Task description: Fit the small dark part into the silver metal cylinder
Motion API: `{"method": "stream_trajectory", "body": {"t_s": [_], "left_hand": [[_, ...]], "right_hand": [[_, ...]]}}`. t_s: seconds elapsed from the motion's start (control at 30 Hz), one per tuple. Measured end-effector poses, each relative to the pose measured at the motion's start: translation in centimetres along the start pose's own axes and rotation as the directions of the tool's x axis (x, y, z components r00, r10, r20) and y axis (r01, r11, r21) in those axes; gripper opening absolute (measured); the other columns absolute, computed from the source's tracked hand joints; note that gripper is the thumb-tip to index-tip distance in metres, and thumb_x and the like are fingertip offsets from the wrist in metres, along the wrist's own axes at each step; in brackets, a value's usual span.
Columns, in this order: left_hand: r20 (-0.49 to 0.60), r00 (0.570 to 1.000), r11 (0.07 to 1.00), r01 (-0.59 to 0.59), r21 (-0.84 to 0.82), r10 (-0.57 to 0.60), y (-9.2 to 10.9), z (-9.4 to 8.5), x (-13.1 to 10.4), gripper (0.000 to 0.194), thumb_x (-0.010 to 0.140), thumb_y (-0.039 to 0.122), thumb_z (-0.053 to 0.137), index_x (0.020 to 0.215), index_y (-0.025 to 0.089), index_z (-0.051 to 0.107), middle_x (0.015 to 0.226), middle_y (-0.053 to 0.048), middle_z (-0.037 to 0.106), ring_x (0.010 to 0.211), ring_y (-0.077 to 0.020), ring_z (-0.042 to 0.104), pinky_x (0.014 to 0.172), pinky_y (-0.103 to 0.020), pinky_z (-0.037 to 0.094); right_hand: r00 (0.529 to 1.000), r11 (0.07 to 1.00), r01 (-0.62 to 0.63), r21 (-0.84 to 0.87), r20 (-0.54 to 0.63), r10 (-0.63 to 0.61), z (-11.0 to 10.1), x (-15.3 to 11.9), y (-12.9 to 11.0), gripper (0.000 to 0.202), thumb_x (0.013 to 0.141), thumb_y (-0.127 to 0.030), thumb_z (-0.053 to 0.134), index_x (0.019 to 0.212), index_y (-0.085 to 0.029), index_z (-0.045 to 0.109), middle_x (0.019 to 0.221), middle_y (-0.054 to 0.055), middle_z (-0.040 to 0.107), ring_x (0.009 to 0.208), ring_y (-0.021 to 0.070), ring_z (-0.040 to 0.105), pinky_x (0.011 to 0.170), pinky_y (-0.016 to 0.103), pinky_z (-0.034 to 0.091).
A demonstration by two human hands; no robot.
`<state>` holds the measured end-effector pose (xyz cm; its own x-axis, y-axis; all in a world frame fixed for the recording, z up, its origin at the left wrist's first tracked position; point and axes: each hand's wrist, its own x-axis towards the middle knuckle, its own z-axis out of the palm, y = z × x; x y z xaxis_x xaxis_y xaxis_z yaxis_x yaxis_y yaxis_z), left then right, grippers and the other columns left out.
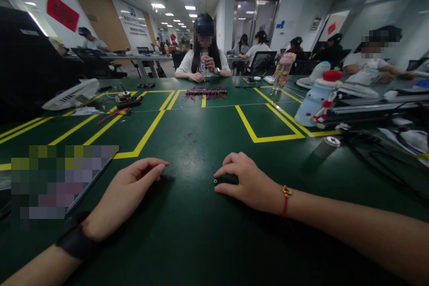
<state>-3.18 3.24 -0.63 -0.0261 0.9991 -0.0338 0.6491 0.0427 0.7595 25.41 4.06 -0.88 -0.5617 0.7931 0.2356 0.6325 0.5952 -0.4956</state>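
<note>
My right hand [246,182] is closed around a small dark cylindrical object [228,179], whose end with a pale ring faces left, low over the green table [194,232]. My left hand [134,183] rests on the table to the left, thumb and fingers drawn together, with nothing visible between them. A gap of bare table lies between the two hands. Left of my left hand is a flat, blurred-out panel [67,178] with a dark edge.
A grey can [326,146], a blue bottle with a red top [313,103] and black cables [378,156] are at the right. Across the table, a person [204,49] sits behind a bundle of coloured wires [206,93]. A white fan [72,94] lies at the left.
</note>
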Motion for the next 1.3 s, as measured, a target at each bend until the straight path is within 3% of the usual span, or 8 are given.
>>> {"method": "stream_trajectory", "body": {"t_s": [0.1, 0.23, 0.37, 0.5, 0.6, 0.77, 1.0, 1.3], "left_hand": [[-0.013, 1.0, 1.0, -0.001, -0.008, 0.001, 0.1, 0.0, -0.2, 0.036, 0.083, 0.053, 0.054, 0.105, 0.026, 0.063, 0.093, 0.0, 0.067, 0.085, -0.0192, 0.061, 0.075, -0.03, 0.042], [-0.025, 1.0, 1.0, 0.0, -0.016, 0.0, 0.2, 0.1, -0.2, 0.035, 0.083, 0.053, 0.054, 0.103, 0.026, 0.064, 0.092, 0.0, 0.066, 0.084, -0.0189, 0.06, 0.075, -0.029, 0.042], [-0.022, 1.0, 1.0, 0.011, -0.025, -0.012, 0.2, 0.2, -0.1, 0.034, 0.083, 0.053, 0.055, 0.102, 0.027, 0.064, 0.092, 0.0, 0.066, 0.084, -0.0187, 0.06, 0.074, -0.029, 0.042], [-0.018, 1.0, 1.0, 0.019, -0.017, -0.02, 0.3, 0.3, -0.2, 0.035, 0.083, 0.054, 0.054, 0.102, 0.027, 0.064, 0.091, 0.001, 0.067, 0.085, -0.0192, 0.061, 0.074, -0.029, 0.042], [-0.012, 1.0, 1.0, 0.008, -0.007, -0.008, 0.3, 0.2, -0.3, 0.035, 0.082, 0.055, 0.055, 0.101, 0.027, 0.064, 0.091, 0.001, 0.067, 0.085, -0.0194, 0.061, 0.076, -0.03, 0.042], [-0.007, 1.0, 1.0, -0.004, 0.002, 0.004, 0.0, 0.1, -0.2, 0.034, 0.082, 0.055, 0.055, 0.101, 0.029, 0.064, 0.094, 0.002, 0.067, 0.088, -0.0196, 0.06, 0.079, -0.03, 0.042], [0.005, 1.0, 1.0, 0.015, -0.009, -0.015, 0.0, 0.1, -0.1, 0.034, 0.081, 0.056, 0.056, 0.101, 0.03, 0.064, 0.09, 0.003, 0.067, 0.086, -0.0193, 0.06, 0.077, -0.029, 0.043], [0.011, 1.0, 1.0, 0.01, -0.009, -0.01, -0.3, 0.1, -0.1, 0.032, 0.081, 0.055, 0.056, 0.101, 0.032, 0.064, 0.09, 0.004, 0.065, 0.086, -0.0179, 0.059, 0.077, -0.028, 0.042]], "right_hand": [[0.999, 0.999, -0.035, 0.031, -0.028, 0.036, -0.7, 0.2, 0.7, 0.019, 0.082, -0.039, 0.058, 0.084, -0.023, 0.07, 0.094, 0.004, 0.06, 0.09, 0.0153, 0.052, 0.082, 0.034, 0.042], [0.97, 0.99, -0.12, -0.079, -0.223, 0.1, -5.6, -2.8, 3.7, 0.018, 0.083, -0.037, 0.056, 0.087, -0.022, 0.066, 0.096, 0.004, 0.061, 0.091, 0.016, 0.054, 0.083, 0.033, 0.043], [0.817, 0.864, -0.358, -0.353, -0.567, 0.107, -11.6, -7.2, 8.5, 0.017, 0.08, -0.034, 0.057, 0.084, -0.019, 0.063, 0.095, 0.007, 0.062, 0.091, 0.0182, 0.056, 0.084, 0.033, 0.041], [0.712, 0.639, -0.661, -0.393, -0.597, 0.37, -15.1, -10.3, 12.6, 0.023, 0.077, -0.039, 0.057, 0.086, -0.02, 0.064, 0.091, 0.007, 0.065, 0.079, 0.0171, 0.057, 0.071, 0.03, 0.041], [0.615, 0.558, -0.78, -0.284, -0.517, 0.596, -15.8, -11.2, 13.6, 0.029, 0.076, -0.045, 0.056, 0.091, -0.023, 0.066, 0.085, 0.003, 0.067, 0.068, 0.0153, 0.057, 0.064, 0.029, 0.04], [0.535, 0.551, -0.817, -0.172, -0.583, 0.612, -16.1, -11.3, 13.2, 0.029, 0.072, -0.043, 0.062, 0.092, -0.023, 0.066, 0.082, 0.002, 0.068, 0.066, 0.0151, 0.059, 0.063, 0.027, 0.041], [0.548, 0.568, -0.817, -0.098, -0.439, 0.712, -16.9, -11.8, 13.5, 0.022, 0.073, -0.036, 0.066, 0.09, -0.022, 0.067, 0.081, 0.002, 0.069, 0.065, 0.0147, 0.062, 0.065, 0.028, 0.042], [0.517, 0.581, -0.814, 0.0, -0.457, 0.724, -16.3, -11.1, 11.5, 0.018, 0.077, -0.033, 0.062, 0.088, -0.019, 0.066, 0.084, 0.006, 0.069, 0.063, 0.011, 0.059, 0.065, 0.03, 0.04]]}}
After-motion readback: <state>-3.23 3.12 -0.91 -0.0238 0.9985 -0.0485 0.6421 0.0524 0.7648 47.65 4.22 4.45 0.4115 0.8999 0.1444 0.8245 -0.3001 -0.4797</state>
